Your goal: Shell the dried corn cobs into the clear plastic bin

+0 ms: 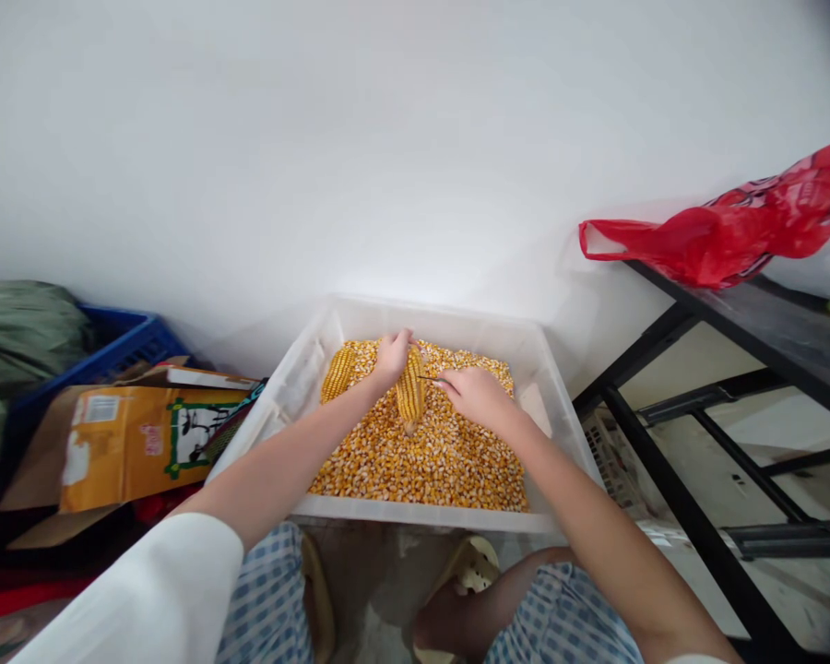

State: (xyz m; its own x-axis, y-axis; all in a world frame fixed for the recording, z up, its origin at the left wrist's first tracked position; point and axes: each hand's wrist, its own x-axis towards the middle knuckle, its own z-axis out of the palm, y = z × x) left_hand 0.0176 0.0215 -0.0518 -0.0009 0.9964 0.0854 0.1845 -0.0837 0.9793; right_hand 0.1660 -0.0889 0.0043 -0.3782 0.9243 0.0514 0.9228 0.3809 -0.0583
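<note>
My left hand (393, 358) is closed around the upper end of an ear of corn (409, 392), which it holds upright over a bed of loose kernels (415, 466). From the right, my right hand (476, 395) grips a thin, dark pointed tool (430, 378), its tip against the side of the ear. The tool's handle is mostly hidden in my fingers, so its exact kind cannot be made out. Another ear of corn (337, 373) lies on the kernels at the left. All of this is inside a translucent white plastic bin (567, 443).
A white wall (415, 157) rises behind the bin. On the left are a yellow cardboard box (131, 447) and a blue crate (128, 346). A black metal frame (664, 484) stands at the right, with a red plastic bag (719, 240) on top.
</note>
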